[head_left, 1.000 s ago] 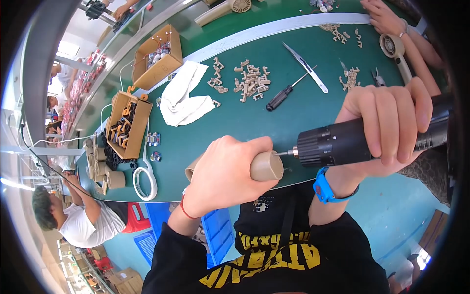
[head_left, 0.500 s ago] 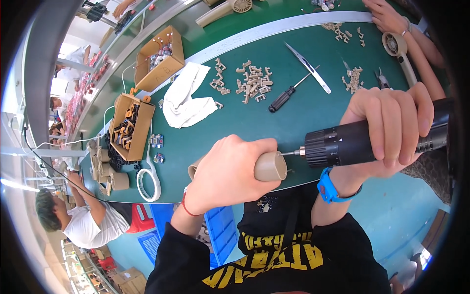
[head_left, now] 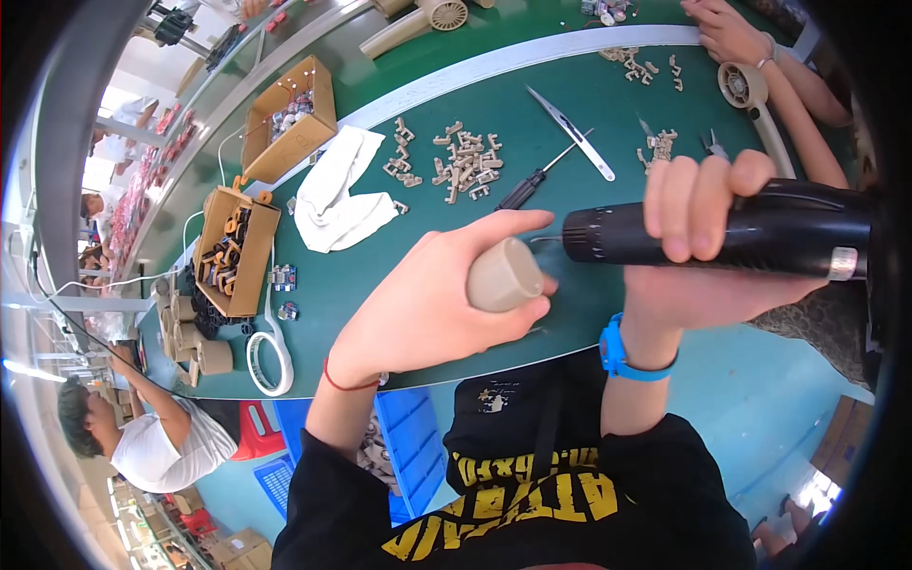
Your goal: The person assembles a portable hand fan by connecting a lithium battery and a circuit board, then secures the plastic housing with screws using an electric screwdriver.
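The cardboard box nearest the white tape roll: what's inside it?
The cardboard box holds a jumble of small black and orange parts. Only the upper ones show; whatever lies beneath them, and the bottom of the box, is covered.

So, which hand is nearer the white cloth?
Left. The left hand is right of the white cloth, toward the body; the right hand, around the black driver, is farther right.

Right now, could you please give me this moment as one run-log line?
left hand: holds beige part; right hand: holds black power driver; white cloth: on green table
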Available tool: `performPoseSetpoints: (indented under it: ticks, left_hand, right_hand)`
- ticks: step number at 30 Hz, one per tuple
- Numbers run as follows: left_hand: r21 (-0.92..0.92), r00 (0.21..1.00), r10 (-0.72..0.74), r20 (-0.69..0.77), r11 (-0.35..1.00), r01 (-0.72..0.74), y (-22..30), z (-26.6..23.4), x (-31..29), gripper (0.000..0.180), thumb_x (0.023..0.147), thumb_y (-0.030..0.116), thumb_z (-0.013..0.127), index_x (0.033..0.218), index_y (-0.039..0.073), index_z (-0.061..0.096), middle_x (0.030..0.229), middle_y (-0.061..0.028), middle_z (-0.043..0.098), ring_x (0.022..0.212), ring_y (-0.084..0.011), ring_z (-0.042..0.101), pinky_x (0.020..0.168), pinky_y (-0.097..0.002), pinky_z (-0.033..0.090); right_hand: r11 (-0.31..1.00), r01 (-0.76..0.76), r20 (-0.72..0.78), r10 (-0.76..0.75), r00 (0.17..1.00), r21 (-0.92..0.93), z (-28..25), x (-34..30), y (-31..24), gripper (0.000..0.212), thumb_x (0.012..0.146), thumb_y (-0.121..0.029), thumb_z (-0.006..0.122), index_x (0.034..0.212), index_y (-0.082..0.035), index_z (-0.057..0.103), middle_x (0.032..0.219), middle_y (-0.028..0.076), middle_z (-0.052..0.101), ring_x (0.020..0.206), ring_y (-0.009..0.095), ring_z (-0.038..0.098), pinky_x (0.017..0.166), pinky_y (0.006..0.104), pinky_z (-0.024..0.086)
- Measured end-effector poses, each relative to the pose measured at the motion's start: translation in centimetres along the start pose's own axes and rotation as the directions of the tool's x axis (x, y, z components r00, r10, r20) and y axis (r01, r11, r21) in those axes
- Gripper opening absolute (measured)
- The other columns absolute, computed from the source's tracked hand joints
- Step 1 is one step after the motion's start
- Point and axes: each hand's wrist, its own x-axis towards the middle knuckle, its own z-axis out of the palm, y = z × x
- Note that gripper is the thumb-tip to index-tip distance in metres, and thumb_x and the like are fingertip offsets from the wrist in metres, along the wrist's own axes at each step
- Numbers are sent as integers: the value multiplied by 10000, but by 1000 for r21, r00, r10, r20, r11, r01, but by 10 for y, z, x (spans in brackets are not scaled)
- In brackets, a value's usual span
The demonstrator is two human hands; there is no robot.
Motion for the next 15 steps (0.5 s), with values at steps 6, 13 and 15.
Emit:
performPoseSetpoints:
  ticks: [6, 13, 15]
  left_hand:
    - [143, 999, 37, -20, 989, -34, -4, 6, 15, 394, 765, 169, 675, 1102, -25, 615, 771, -140, 678, 666, -245, 658, 666, -312, 519]
    - [420, 998, 23, -59, 907, 4, -8, 7, 22, 427, 759, 169, 702, 1127, -21, 600, 1025, -121, 700, 893, -229, 673, 833, -312, 506]
    - [408, 995, 70, -65, 912, -38, -12, 7, 18, 391, 760, 171, 704, 1100, 0, 612, 978, -120, 702, 860, -241, 680, 803, -312, 514]
  right_hand:
    - [1000, 6, 34, -6, 999, 2, -4, -7, 9, 833, 827, -800, 365, 1085, -29, 549, 649, -3, 478, 562, 111, 439, 548, 247, 345]
    - [982, 99, 24, -96, 995, -160, -8, -8, -15, 844, 829, -801, 359, 1104, -26, 547, 650, -18, 472, 573, 92, 434, 578, 238, 342]
    - [985, 102, 24, -100, 995, -137, -9, -5, -22, 815, 836, -782, 385, 1098, -26, 541, 650, -22, 472, 573, 89, 432, 581, 239, 343]
